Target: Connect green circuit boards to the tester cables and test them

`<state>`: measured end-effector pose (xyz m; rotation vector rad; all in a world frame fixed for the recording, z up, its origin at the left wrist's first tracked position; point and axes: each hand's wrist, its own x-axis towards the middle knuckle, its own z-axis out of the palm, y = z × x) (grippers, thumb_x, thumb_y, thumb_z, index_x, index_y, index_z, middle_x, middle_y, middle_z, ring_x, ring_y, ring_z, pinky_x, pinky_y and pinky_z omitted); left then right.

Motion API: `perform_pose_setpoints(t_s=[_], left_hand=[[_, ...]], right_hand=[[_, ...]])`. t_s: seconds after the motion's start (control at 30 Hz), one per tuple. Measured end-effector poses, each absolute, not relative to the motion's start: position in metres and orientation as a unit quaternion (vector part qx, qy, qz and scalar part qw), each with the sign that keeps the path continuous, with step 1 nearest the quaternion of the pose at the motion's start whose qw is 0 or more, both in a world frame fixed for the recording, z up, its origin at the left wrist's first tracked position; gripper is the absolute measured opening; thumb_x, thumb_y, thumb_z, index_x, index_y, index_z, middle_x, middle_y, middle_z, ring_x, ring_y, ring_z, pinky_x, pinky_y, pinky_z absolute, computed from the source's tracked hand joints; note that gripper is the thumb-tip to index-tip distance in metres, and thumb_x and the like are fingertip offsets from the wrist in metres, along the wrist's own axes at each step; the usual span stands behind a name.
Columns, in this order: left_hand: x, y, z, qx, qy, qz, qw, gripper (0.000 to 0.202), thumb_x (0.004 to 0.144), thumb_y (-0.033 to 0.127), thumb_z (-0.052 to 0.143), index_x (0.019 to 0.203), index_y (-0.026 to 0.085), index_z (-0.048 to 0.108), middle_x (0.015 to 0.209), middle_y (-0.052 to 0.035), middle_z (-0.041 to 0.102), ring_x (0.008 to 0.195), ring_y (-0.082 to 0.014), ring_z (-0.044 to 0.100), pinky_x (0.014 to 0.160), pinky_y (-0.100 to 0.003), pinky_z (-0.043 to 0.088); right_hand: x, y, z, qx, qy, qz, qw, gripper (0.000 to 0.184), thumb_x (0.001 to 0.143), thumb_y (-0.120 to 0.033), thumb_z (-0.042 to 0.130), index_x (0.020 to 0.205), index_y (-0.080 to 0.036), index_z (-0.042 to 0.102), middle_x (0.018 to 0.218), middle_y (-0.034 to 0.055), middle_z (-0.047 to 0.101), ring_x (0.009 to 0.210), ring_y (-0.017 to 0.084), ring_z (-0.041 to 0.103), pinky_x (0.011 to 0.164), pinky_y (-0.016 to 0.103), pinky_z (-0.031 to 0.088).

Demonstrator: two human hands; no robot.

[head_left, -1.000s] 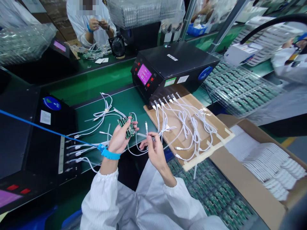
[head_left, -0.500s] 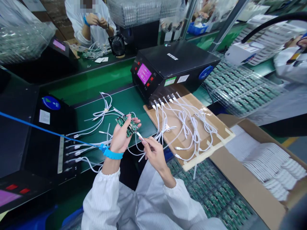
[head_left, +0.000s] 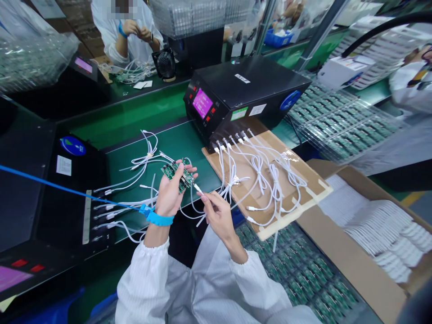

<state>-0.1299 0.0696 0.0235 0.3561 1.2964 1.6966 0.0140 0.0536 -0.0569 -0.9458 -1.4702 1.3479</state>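
My left hand, with a blue strap round its wrist, is closed on a green circuit board, thumb pressed across it. More than one board may lie in that grip. Between the thumb and fingers of my right hand is a white cable plug, its tip at the board's lower right edge. Whether the plug is fully seated, I cannot tell. Other white cables lie around the board on the green bench.
A black tester with a lit screen stands behind, its cables spread over cardboard. Another black tester is at left. Trays of boards lie below right, near an open carton. A co-worker's hands show at the back.
Little differs. My right hand still pinches the plug at the board's edge, shifted only slightly. The board in my left hand is tilted a touch differently.
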Motion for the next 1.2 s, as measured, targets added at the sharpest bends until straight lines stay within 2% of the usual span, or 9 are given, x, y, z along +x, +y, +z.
perform_pose_setpoints(t_s=[0.27, 0.47, 0.77, 0.87, 0.93, 1.0, 1.07, 1.13, 1.2], left_hand=[[-0.128, 0.071, 0.014, 0.206, 0.537, 0.706, 0.413, 0.05, 0.083, 0.045, 0.085, 0.117, 0.018, 0.06, 0.106, -0.0088, 0.076, 0.105, -0.0266, 0.076, 0.096, -0.045, 0.062], [-0.131, 0.071, 0.004, 0.282, 0.566, 0.686, 0.36, 0.053, 0.087, 0.05, 0.08, 0.126, 0.021, 0.057, 0.111, -0.0086, 0.075, 0.106, -0.0263, 0.076, 0.091, -0.041, 0.063], [-0.134, 0.068, 0.002, 0.333, 0.58, 0.669, 0.326, 0.053, 0.087, 0.05, 0.08, 0.128, 0.022, 0.061, 0.106, -0.0066, 0.073, 0.098, -0.023, 0.077, 0.088, -0.036, 0.064], [-0.136, 0.071, 0.001, 0.311, 0.578, 0.671, 0.346, 0.057, 0.084, 0.05, 0.083, 0.128, 0.02, 0.062, 0.107, -0.0079, 0.074, 0.097, -0.0229, 0.077, 0.087, -0.035, 0.063], [-0.136, 0.074, 0.001, 0.28, 0.569, 0.682, 0.365, 0.061, 0.081, 0.052, 0.085, 0.127, 0.019, 0.061, 0.108, -0.0092, 0.075, 0.094, -0.0222, 0.077, 0.084, -0.035, 0.063], [-0.135, 0.078, 0.002, 0.245, 0.557, 0.7, 0.373, 0.064, 0.079, 0.054, 0.086, 0.126, 0.019, 0.061, 0.11, -0.0101, 0.076, 0.093, -0.0211, 0.076, 0.082, -0.033, 0.062], [-0.133, 0.081, 0.003, 0.216, 0.548, 0.716, 0.374, 0.061, 0.08, 0.056, 0.084, 0.123, 0.018, 0.063, 0.113, -0.0112, 0.076, 0.094, -0.0202, 0.075, 0.082, -0.032, 0.06], [-0.129, 0.084, 0.005, 0.195, 0.543, 0.724, 0.378, 0.053, 0.086, 0.058, 0.078, 0.115, 0.015, 0.068, 0.116, -0.0134, 0.076, 0.095, -0.0192, 0.075, 0.084, -0.031, 0.059], [-0.125, 0.087, 0.006, 0.172, 0.527, 0.738, 0.385, 0.048, 0.09, 0.059, 0.073, 0.105, 0.013, 0.072, 0.116, -0.0146, 0.076, 0.094, -0.0179, 0.074, 0.084, -0.029, 0.057]], right_hand=[[0.011, 0.054, -0.056, -0.409, -0.59, 0.536, 0.444, 0.041, 0.103, -0.052, 0.058, 0.108, -0.019, 0.082, 0.077, 0.0021, 0.055, 0.06, 0.011, 0.052, 0.049, 0.024, 0.041], [0.01, 0.055, -0.055, -0.414, -0.588, 0.542, 0.434, 0.043, 0.103, -0.054, 0.057, 0.106, -0.02, 0.083, 0.076, 0.002, 0.056, 0.059, 0.011, 0.053, 0.049, 0.024, 0.041], [0.007, 0.058, -0.051, -0.409, -0.571, 0.563, 0.435, 0.04, 0.102, -0.052, 0.059, 0.102, -0.019, 0.082, 0.072, -0.0012, 0.052, 0.045, 0.005, 0.047, 0.038, 0.02, 0.034], [0.004, 0.059, -0.051, -0.399, -0.54, 0.613, 0.417, 0.041, 0.1, -0.054, 0.062, 0.102, -0.019, 0.081, 0.073, -0.0026, 0.05, 0.042, 0.005, 0.05, 0.033, 0.019, 0.037], [0.005, 0.057, -0.051, -0.388, -0.5, 0.656, 0.411, 0.04, 0.097, -0.056, 0.066, 0.107, -0.019, 0.079, 0.082, -0.001, 0.054, 0.045, 0.007, 0.057, 0.031, 0.02, 0.043], [0.01, 0.055, -0.05, -0.369, -0.457, 0.685, 0.432, 0.041, 0.094, -0.054, 0.069, 0.12, -0.022, 0.073, 0.1, 0.0033, 0.061, 0.053, 0.009, 0.063, 0.034, 0.022, 0.05], [0.018, 0.052, -0.048, -0.332, -0.427, 0.7, 0.467, 0.041, 0.095, -0.049, 0.071, 0.129, -0.027, 0.068, 0.118, 0.0066, 0.064, 0.062, 0.01, 0.066, 0.044, 0.024, 0.058], [0.026, 0.05, -0.045, -0.281, -0.412, 0.712, 0.494, 0.036, 0.096, -0.043, 0.072, 0.129, -0.028, 0.067, 0.12, 0.007, 0.067, 0.07, 0.01, 0.068, 0.057, 0.026, 0.062], [0.03, 0.051, -0.04, -0.242, -0.399, 0.72, 0.514, 0.032, 0.097, -0.042, 0.072, 0.124, -0.026, 0.068, 0.114, 0.0066, 0.071, 0.076, 0.012, 0.068, 0.067, 0.027, 0.063]])
